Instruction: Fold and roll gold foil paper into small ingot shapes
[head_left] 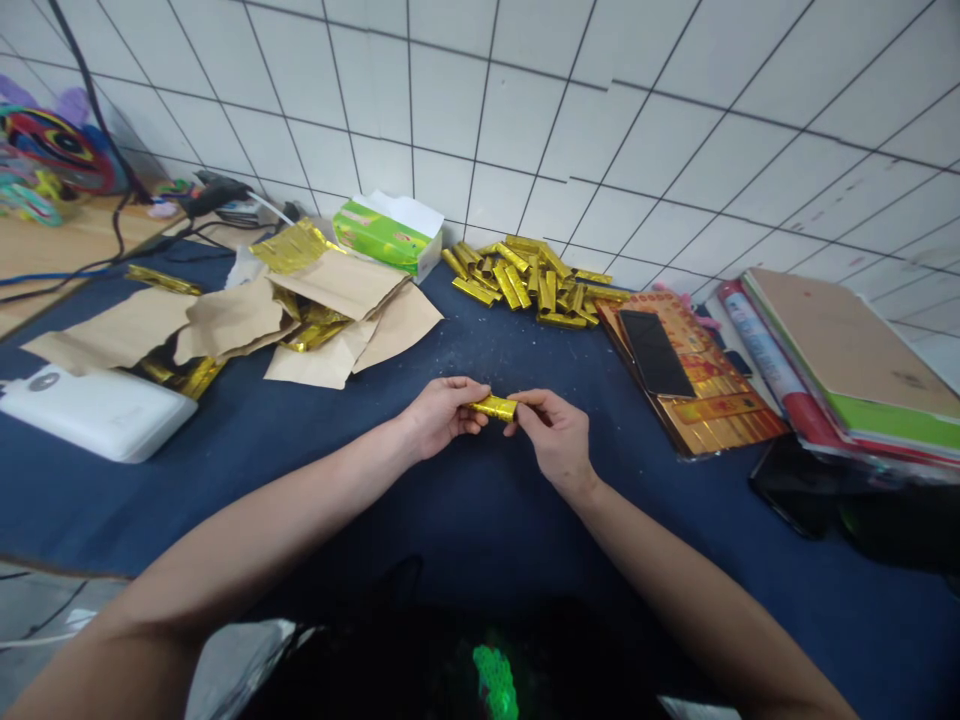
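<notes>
here, a gold roll [493,407] is pinched at each end by the fingertips of the left hand [442,412] and right hand [553,432]. beyond the fingers lies a pile of rolls [536,280]. left of that, torn brown paper [337,285] wraps gold sheets, mostly covered. a green box [384,236] is open, its contents unclear.

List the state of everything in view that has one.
left hand: pinching one end of the gold foil roll
right hand: pinching the other end
gold foil roll: rolled up, held between both hands
gold roll pile: loose heap by the wall
brown paper wrappers: torn open, gold sheets showing
phone: screen dark, face up on the gold paper pack
tissue box: top looks open
</notes>
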